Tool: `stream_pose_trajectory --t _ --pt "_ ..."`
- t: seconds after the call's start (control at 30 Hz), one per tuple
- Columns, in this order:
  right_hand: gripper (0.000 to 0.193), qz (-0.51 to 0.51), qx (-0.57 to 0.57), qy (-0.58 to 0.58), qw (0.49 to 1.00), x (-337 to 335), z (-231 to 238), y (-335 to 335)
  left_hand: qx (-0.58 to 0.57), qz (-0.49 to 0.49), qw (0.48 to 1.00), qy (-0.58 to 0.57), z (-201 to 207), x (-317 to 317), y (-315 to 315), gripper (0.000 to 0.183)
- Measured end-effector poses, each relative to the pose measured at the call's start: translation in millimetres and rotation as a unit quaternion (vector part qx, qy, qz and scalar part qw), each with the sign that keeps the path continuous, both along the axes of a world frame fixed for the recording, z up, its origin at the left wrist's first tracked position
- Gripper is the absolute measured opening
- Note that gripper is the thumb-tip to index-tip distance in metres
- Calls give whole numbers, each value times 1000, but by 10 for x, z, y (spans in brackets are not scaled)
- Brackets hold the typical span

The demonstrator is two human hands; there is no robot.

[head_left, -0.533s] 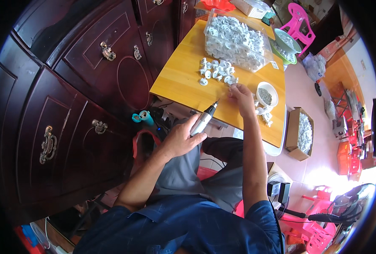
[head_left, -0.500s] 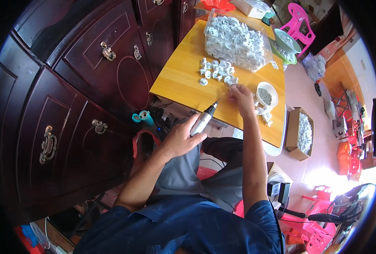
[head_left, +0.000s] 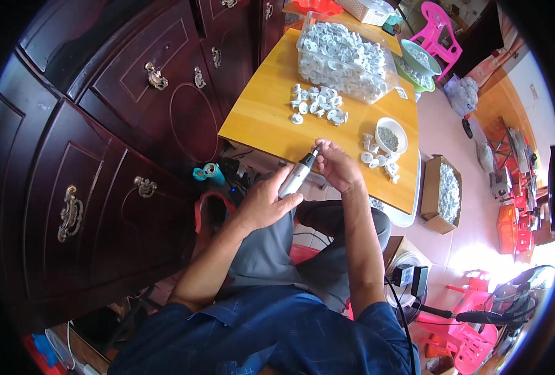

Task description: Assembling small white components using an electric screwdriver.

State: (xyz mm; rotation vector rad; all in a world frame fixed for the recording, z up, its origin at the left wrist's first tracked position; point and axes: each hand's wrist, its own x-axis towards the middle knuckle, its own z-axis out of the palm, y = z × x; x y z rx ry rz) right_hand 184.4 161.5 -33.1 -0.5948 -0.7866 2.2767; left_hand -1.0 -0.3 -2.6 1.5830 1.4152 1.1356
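Tool: my left hand (head_left: pixel 262 203) grips the grey electric screwdriver (head_left: pixel 296 177), tip raised at the table edge.
Right hand (head_left: pixel 337 167): my fingers pinch a small part, hidden, at the tip.
Clear tub (head_left: pixel 346 56): heaped white plastic parts.
White bowl (head_left: pixel 391 135): small screws.
Cardboard box (head_left: pixel 443 194): white parts.

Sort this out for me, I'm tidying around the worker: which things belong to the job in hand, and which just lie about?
In use:
left hand gripping the silver power tool
right hand at the tool's tip
loose white parts
clear bin of white parts
small white bowl

Lying about:
cardboard box
pink plastic chair
green bowl
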Motion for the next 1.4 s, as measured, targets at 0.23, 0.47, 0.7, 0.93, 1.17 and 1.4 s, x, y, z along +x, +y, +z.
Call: stream_pose_trajectory --t 0.23,0.47,0.7,0.93,1.17,1.4 --pt "15 -52 6 0 999 40 -112 50 -66 -30 997 2 86 -21 -12 65" --pt "12 -10 64 -58 996 163 -59 160 13 -25 1000 12 31 4 -10 60" --pt "6 -38 68 -62 995 192 -29 218 -89 -52 995 8 200 -15 -24 70" --pt "9 -12 90 -109 990 176 59 182 -69 -43 996 21 163 -23 -31 69" --pt "14 38 117 -64 990 259 -16 295 -82 -56 995 26 197 -26 -27 68" --pt "17 50 153 -93 983 273 53 313 -71 -52 996 19 144 -21 -33 67"
